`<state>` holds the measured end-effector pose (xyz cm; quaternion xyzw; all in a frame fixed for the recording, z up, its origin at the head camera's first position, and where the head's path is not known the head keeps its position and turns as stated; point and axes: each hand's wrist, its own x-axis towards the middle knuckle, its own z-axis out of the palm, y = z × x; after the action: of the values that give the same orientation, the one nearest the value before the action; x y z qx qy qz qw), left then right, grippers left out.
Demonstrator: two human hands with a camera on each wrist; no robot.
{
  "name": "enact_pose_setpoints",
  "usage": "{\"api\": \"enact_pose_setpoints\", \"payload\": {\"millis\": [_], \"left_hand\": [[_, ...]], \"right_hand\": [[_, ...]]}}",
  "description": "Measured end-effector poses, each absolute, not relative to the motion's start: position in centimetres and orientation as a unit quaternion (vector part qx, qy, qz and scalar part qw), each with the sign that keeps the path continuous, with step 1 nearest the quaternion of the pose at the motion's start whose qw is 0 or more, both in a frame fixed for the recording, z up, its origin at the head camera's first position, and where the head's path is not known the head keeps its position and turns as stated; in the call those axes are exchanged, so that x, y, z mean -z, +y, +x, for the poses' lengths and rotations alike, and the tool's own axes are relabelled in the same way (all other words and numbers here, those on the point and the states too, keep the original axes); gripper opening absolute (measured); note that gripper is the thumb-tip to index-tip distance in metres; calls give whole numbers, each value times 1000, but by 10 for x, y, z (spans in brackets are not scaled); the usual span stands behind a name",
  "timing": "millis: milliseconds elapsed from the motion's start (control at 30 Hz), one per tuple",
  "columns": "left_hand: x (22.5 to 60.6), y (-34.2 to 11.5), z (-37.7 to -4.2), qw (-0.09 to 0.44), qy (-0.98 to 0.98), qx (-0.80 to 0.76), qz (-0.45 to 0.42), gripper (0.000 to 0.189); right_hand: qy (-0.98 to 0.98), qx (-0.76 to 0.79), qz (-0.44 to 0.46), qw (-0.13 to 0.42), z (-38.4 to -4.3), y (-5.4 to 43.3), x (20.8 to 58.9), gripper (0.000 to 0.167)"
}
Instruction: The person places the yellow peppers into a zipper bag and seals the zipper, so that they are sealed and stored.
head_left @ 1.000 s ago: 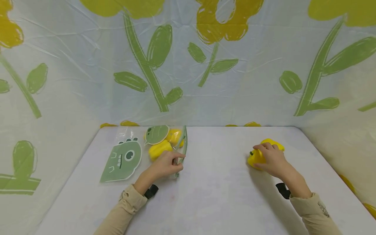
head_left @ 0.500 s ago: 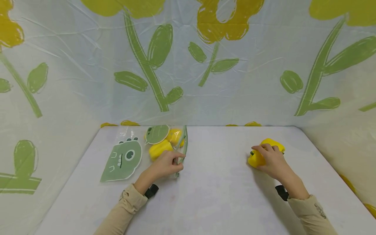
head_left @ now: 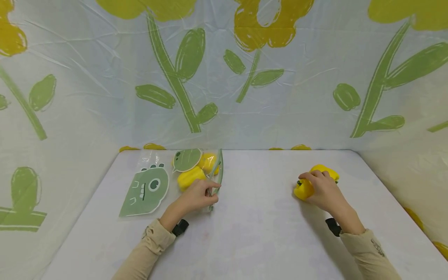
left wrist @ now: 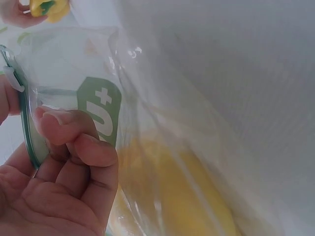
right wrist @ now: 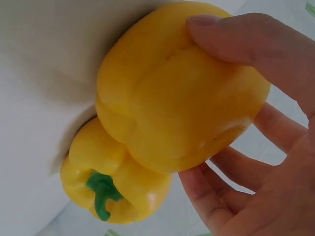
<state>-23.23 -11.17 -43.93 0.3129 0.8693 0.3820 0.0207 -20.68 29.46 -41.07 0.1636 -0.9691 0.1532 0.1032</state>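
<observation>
My left hand [head_left: 196, 197] holds the open-side edge of a clear zip bag [left wrist: 101, 61], fingers curled at its green zip strip. The bag, printed with a green cartoon, lies on the table with yellow bell peppers [head_left: 190, 179] inside. On the right side, my right hand [head_left: 323, 192] grips a yellow bell pepper [head_left: 303, 189], low at the tabletop. In the right wrist view, the thumb lies across this pepper [right wrist: 182, 98] and the fingers are around its other side. A second yellow bell pepper [head_left: 325, 170] with a green stem sits right beside it, touching or nearly so.
A flat clear bag with a green one-eyed monster print [head_left: 148, 190] lies left of the filled bag. White table [head_left: 252, 233] separates the two hands. Flower-patterned sheets [head_left: 280, 89] hang at the back and sides.
My right hand has turned and shifted slightly left around the pepper, showing more of the second pepper behind. The left hand and the bag have stayed put.
</observation>
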Motion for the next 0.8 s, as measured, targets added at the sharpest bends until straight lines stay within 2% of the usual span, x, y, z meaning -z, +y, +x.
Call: {"api": "enact_pose_setpoints", "payload": {"millis": [267, 567, 800], "left_hand": [[439, -111, -232, 23, 871, -380, 310, 41], [439, -111, -233, 26, 873, -379, 307, 41], [439, -111, -232, 27, 869, -386, 310, 41]], "right_hand": [[-957, -220, 158, 106, -219, 286, 396, 57], [-912, -359, 132, 150, -246, 254, 377, 58], [-863, -477, 102, 131, -263, 217, 365, 77]]}}
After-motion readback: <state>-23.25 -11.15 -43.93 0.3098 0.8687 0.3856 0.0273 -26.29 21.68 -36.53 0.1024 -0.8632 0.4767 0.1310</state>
